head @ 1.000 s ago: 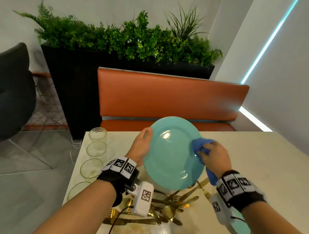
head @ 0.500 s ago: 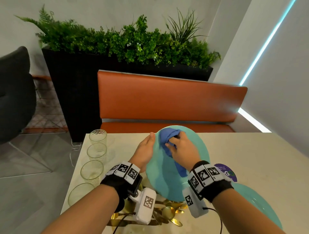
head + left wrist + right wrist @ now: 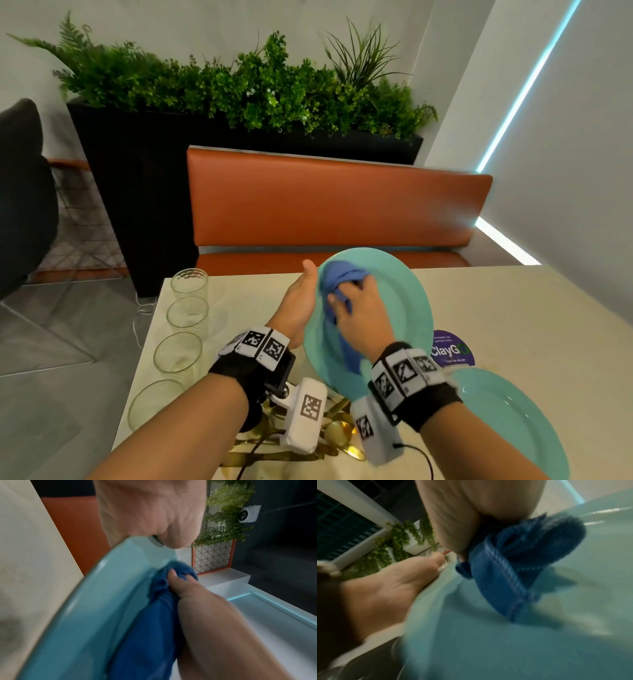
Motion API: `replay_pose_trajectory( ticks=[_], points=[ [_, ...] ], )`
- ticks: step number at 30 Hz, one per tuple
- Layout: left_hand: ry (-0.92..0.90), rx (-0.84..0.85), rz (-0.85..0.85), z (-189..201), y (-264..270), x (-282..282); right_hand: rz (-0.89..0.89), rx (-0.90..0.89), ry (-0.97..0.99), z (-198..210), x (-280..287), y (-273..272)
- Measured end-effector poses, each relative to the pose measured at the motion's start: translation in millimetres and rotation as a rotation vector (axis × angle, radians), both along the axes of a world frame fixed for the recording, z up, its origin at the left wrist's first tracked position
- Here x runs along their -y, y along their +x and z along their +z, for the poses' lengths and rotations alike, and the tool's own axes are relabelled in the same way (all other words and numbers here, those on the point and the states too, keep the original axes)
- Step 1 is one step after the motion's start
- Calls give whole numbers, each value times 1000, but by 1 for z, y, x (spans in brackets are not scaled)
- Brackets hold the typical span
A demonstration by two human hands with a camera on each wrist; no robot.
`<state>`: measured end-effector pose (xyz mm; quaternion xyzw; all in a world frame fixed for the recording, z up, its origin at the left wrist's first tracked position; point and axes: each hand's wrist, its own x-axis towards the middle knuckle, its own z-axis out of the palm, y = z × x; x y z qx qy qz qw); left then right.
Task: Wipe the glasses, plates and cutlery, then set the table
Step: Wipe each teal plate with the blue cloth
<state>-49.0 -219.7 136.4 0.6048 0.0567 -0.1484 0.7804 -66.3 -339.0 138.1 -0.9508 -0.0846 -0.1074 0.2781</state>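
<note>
My left hand [image 3: 301, 301] holds a turquoise plate [image 3: 404, 308] by its left rim, tilted up on edge above the table [image 3: 513, 308]. My right hand [image 3: 359, 315] grips a bunched blue cloth [image 3: 337, 281] and presses it against the plate's upper left face. In the left wrist view the plate [image 3: 96, 615] runs diagonally with the cloth [image 3: 154, 628] against it. The right wrist view shows the cloth [image 3: 513, 561] on the plate [image 3: 488, 642] and my left thumb [image 3: 412, 572] at the rim. A second turquoise plate [image 3: 513, 421] lies flat at the lower right. Gold cutlery [image 3: 339, 431] lies under my wrists.
Several clear glasses [image 3: 188, 284] stand in a row along the table's left edge. A purple round sticker [image 3: 452, 349] sits right of the held plate. An orange bench [image 3: 325, 205] and a black planter [image 3: 137, 178] with greenery stand behind the table.
My right hand has carried the cloth from the plate's right edge across to its upper left face. The second plate and the sticker have come into view.
</note>
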Motion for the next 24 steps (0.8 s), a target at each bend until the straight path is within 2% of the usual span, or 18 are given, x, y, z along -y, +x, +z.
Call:
replay_pose_trajectory(
  ticks=[3,6,7,9,12,14,16,19,22,24],
  points=[
    [-68,-20,47,0,3,-2,323,-112,-125,-18,1,-29],
    [-99,-12,83,-3,3,-10,510,-283,-327,-21,37,-45],
    [-88,3,100,-4,3,-12,499,-332,-394,-21,53,-45],
    [-64,8,100,-10,7,-14,352,-358,-450,-16,87,-33],
    [-25,-1,68,-9,2,-5,14,-146,-293,-8,114,-4],
    [-16,2,24,-9,-3,10,-138,-23,-233,-5,98,6],
    [7,21,11,-7,-6,24,-99,4,-152,-9,67,1],
    [-9,34,38,-4,-3,30,107,-83,-136,-25,38,-29],
    [-25,31,88,-3,2,21,302,-289,-267,-41,60,-55],
    [0,28,87,-6,4,17,275,-347,-325,-48,95,-55]
  ],
)
